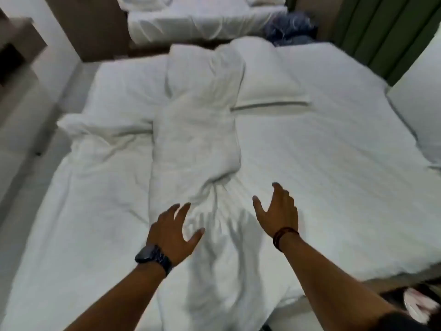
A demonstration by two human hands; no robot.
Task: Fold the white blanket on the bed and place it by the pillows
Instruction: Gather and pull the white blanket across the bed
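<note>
The white blanket [195, 139] lies crumpled in a long ridge down the middle of the bed [322, 163], spreading over the bed's left half and hanging off the near edge. A white pillow [265, 75] lies flat at the far end, partly under the blanket's top. My left hand [173, 231], with a dark watch on the wrist, hovers open just above the blanket's near part. My right hand [278, 211], with a dark red bracelet on the wrist, is open with fingers spread beside the ridge, over the bare sheet. Neither hand holds anything.
A second bed [191, 22] with white bedding stands beyond. A blue bundle [291, 29] sits between the two beds. Green curtains [381, 32] hang at the far right. A brown shelf [16, 44] is at the left wall. Something pink and white [415, 304] lies on the floor at the lower right.
</note>
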